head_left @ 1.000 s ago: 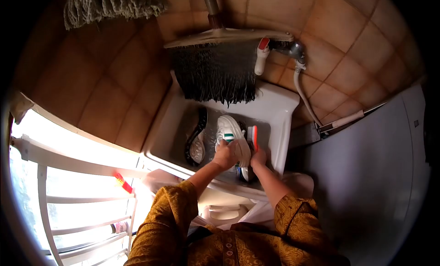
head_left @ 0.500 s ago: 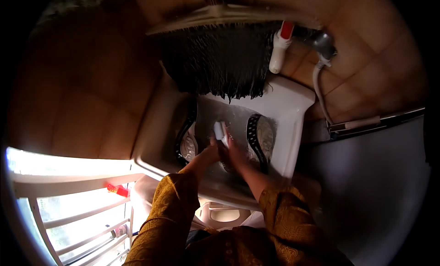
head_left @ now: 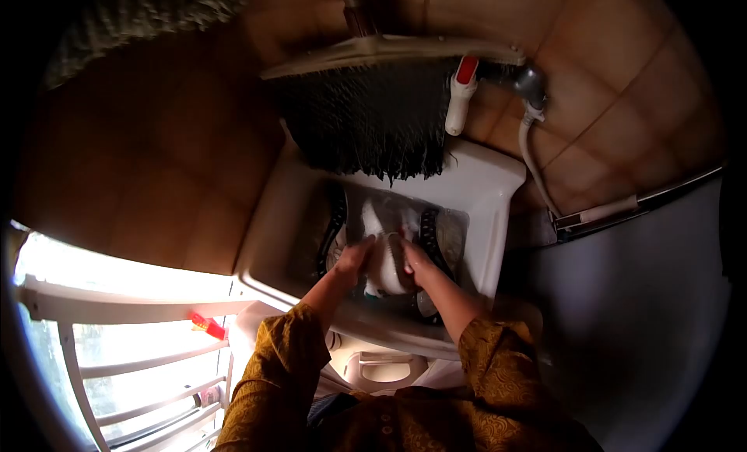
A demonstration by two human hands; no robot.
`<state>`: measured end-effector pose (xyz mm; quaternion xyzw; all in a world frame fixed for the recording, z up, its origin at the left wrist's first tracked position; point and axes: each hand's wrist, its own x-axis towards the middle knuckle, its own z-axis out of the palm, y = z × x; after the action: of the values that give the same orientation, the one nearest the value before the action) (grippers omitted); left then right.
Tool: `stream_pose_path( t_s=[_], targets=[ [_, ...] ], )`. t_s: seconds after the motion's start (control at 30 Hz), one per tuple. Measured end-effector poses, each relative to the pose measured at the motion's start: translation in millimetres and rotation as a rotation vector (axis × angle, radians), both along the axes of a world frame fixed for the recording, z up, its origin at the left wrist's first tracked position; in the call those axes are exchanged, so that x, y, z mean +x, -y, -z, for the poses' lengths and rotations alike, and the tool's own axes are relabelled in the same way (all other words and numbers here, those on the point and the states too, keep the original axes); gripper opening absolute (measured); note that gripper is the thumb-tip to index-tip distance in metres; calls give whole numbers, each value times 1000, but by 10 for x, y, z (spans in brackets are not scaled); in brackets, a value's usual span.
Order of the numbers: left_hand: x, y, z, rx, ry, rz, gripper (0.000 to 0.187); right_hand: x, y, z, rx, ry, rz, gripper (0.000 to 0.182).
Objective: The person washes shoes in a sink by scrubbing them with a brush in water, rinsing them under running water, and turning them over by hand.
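Brown tiles cover the wall in the head view, and beyond the grip hangs a wide dark mop, whose strands come down over the far edge of a white basin. Farther than the hands and to their right are a tap and a pale hose; well to their left stands a white rack before the bright light. Inside the basin, between the two hands, is a white shoe, somewhat blurred, with a small green part at its near end. The left hand is closed against its left side, and the right hand grips it from the right; whether the right fingers keep also some smaller thing, I cannot tell. Just left of the grip lies a dark dotted sole, and just right of it another dotted sole, each seemingly on a shoe turned on its side. I judge the held shoe to be wet and slippery, rather light but made heavier by water, soft in its upper and stiffer along its sole, not fragile. The firmest hold would be at the sole edges or the heel, with one hand on each side.
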<state>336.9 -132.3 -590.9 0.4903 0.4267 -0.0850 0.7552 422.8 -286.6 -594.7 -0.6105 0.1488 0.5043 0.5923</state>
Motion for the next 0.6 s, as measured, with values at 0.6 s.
stream_pose_path(
  t_s=[0.6],
  targets=[
    [-359,516,-681,1042,-91,755,103,-236,161,-191,-320,1069,-136,42]
  ],
)
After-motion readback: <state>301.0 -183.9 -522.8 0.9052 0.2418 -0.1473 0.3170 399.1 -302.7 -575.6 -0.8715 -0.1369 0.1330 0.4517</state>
